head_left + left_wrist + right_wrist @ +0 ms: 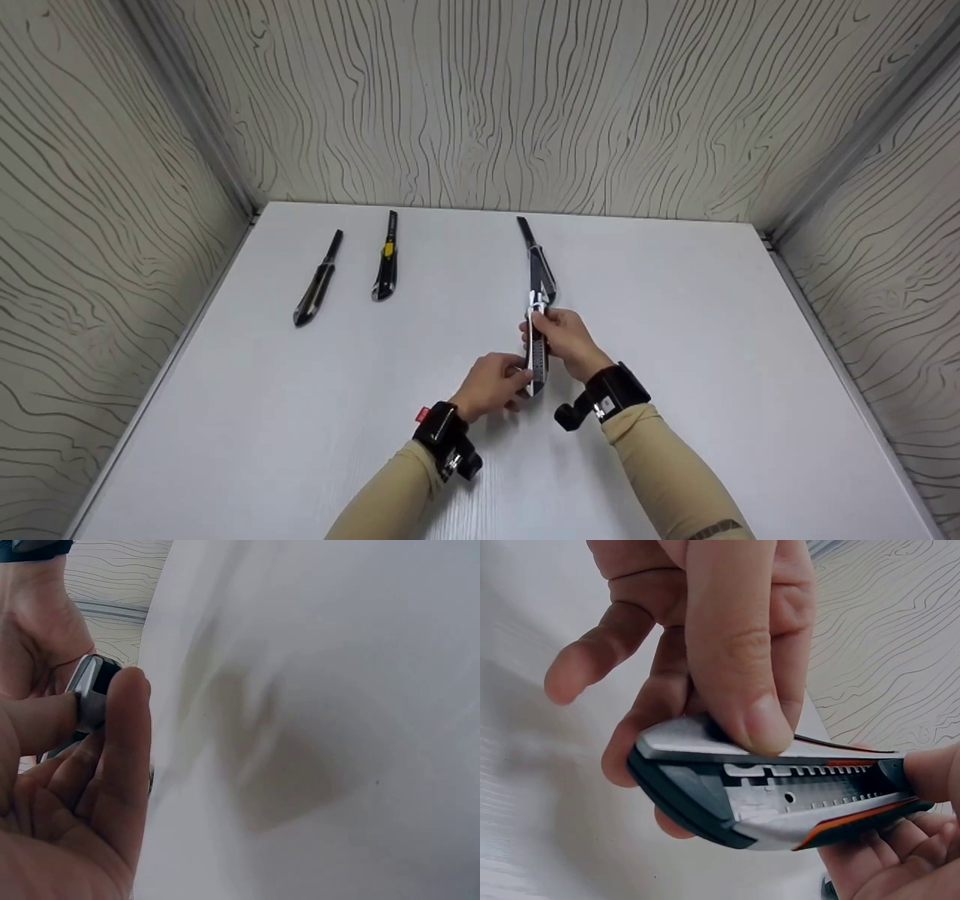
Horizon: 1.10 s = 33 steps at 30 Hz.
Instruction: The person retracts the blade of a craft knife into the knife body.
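Observation:
A box cutter (538,356) with a silver, black and orange handle is held above the table in both hands, its dark blade out and pointing to the far side. My right hand (571,341) grips the handle's front part; in the right wrist view its thumb (932,772) presses on the black slider. At the tail end, my left hand (487,385) pinches the handle between thumb and fingers. In the left wrist view only the handle's end (94,694) shows between the fingers. Beyond, partly hidden by the held blade, another box cutter (550,279) lies on the table.
On the left of the white table (247,420) lie a dark box cutter (315,291) and a black one with a yellow slider (386,271), blades out and facing the back. Wood-patterned panels (480,105) enclose the back and both sides.

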Available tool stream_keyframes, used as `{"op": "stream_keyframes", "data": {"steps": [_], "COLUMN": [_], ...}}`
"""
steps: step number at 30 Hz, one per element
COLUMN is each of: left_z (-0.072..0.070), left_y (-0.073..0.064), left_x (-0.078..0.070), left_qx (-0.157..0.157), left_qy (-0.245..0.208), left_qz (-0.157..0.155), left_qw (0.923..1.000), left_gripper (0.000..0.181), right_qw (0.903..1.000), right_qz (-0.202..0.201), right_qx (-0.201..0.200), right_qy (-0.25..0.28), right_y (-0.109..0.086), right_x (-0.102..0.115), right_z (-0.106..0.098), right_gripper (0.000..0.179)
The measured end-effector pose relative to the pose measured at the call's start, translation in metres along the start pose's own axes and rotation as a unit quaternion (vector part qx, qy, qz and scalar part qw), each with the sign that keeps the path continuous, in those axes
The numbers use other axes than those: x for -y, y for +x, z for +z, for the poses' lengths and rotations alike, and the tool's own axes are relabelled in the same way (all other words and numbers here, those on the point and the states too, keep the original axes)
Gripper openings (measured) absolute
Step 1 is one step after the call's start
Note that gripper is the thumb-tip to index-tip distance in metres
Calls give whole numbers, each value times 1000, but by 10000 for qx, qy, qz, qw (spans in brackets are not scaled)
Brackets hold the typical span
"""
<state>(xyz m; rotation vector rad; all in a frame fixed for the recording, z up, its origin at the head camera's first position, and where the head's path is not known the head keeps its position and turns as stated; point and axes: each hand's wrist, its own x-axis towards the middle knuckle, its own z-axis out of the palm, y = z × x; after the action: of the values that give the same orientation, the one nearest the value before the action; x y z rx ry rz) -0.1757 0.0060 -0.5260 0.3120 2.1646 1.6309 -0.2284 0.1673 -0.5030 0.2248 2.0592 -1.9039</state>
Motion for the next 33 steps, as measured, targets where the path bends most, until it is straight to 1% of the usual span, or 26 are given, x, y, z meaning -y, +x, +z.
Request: {"op": "stream_keyframes", "data": {"steps": [5,9,18,27,33], "left_z": [-2,-3,-4,-5,-6], "left_y": [-2,-1,1,1,0], "left_x": [-1,0,2,3,2], "left_qx": [-50,-75,-75,-69,-131], "left_qy": [-54,17,57,274,169], "left_qz": [-60,-64,100,198,35], "left_qw": [10000,10000,9999,9994,9998], "left_gripper": [24,23,24,23,23], "right_qw": [9998,9993,9995,9994,9993], "right_qz": [-55,-126,-124,-159,-217], "right_qx": [113,239,207,251,246], "right_qy": [163,273,222,192,192], "right_y": [0,-1,-1,-1,-1], "right_x": [-1,0,-1,0,-1], "right_z": [2,3,4,4,6], "right_gripper": [36,34,33,33,34]}}
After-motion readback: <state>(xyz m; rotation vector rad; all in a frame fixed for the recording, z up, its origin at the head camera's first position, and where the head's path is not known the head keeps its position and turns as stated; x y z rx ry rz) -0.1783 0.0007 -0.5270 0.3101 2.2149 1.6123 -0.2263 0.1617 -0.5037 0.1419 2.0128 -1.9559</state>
